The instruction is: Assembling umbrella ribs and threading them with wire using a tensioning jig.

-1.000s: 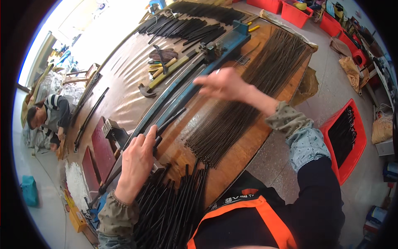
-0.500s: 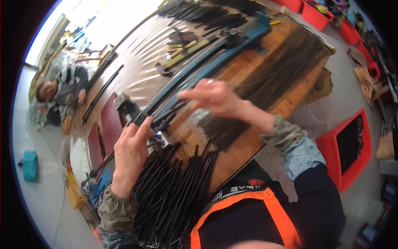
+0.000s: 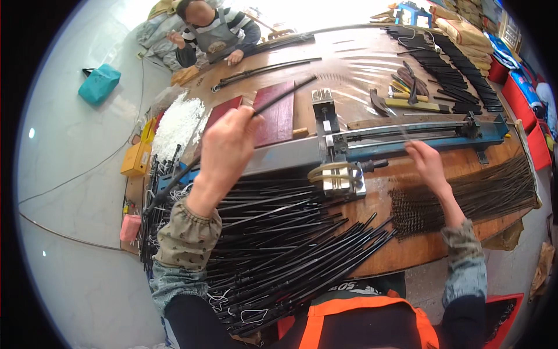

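Note:
My left hand (image 3: 224,151) is closed round a long thin black tube (image 3: 285,96), slanting up to the right above the table. A faint, blurred coil spring (image 3: 337,77) sticks out from the tube's upper end. To the right, my right hand (image 3: 425,163) hovers near the blue rail of a long metal bench jig (image 3: 418,146), fingers pinched together. A blurred thin streak shows by its fingertips; what they hold cannot be made out. Between my hands stands the jig's clamp block (image 3: 343,177). Several black tubes (image 3: 290,244) lie piled in front of me.
Long thin springs (image 3: 465,189) lie bundled at the right. A hammer (image 3: 381,103) and other tools rest behind the jig. Dark red boards (image 3: 276,110) and a white heap (image 3: 180,125) are at left. Across the table sits another person (image 3: 218,35). A red bin (image 3: 503,320) stands at lower right.
The view has turned, so the table now lies across it. My hands have moved farther apart; the left is raised with the tube, and the right is away from the clamp block.

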`<state>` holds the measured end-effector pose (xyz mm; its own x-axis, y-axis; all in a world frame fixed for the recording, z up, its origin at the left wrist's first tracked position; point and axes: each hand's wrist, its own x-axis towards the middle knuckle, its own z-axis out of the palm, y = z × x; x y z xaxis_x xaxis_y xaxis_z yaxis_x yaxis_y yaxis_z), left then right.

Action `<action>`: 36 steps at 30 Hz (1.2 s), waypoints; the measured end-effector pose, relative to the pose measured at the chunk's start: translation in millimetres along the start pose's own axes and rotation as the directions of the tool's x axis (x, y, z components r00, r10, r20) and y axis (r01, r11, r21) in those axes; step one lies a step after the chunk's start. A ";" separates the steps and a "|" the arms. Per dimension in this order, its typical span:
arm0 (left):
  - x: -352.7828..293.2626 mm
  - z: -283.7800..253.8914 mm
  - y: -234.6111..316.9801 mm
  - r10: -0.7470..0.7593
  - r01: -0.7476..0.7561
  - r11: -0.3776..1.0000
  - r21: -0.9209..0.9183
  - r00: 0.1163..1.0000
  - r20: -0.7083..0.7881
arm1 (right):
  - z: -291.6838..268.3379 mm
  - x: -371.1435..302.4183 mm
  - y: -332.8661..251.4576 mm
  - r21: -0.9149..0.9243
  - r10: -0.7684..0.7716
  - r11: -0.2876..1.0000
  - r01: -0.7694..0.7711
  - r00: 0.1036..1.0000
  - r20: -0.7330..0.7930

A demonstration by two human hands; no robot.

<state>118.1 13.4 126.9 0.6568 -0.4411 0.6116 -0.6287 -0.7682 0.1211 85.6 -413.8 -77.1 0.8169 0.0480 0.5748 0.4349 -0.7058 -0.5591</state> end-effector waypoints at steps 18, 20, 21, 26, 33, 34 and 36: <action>-96.4 -33.8 -73.9 -0.288 0.287 0.957 0.038 0.958 0.011 | 138.8 141.8 -142.0 -0.021 -0.275 0.944 0.328 0.823 0.496; -93.8 -31.4 -72.7 -0.276 0.276 0.961 0.034 0.961 0.007 | 137.5 146.6 -153.7 -0.158 -0.351 0.843 0.513 0.749 0.561; -91.4 -28.7 -73.9 -0.258 0.258 0.966 0.019 0.966 0.006 | 130.5 143.0 -143.1 -0.213 -0.430 0.814 0.541 0.806 0.406; -94.5 -13.6 -95.8 -0.199 0.184 0.972 0.146 0.975 0.097 | 38.1 95.8 -15.6 -0.464 -0.357 0.787 0.407 0.914 0.196; -28.0 117.4 -38.8 0.112 -0.104 0.994 -0.044 0.967 0.230 | -65.8 64.3 43.4 -0.672 -0.188 0.708 0.219 0.975 0.119; -20.9 127.0 -36.2 0.064 -0.057 0.998 -0.037 0.968 0.242 | -71.6 63.9 51.1 -0.621 -0.191 0.751 0.223 0.974 0.118; -25.3 137.0 -44.8 0.071 -0.058 0.997 -0.059 0.965 0.251 | -78.1 60.2 64.5 -0.585 -0.187 0.782 0.218 0.976 0.113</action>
<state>186.7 -4.5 -1.2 0.6939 -0.5968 0.4030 -0.6891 -0.7127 0.1312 133.2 -511.6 -32.0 0.7584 0.2589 0.5981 0.2963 -0.9543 0.0374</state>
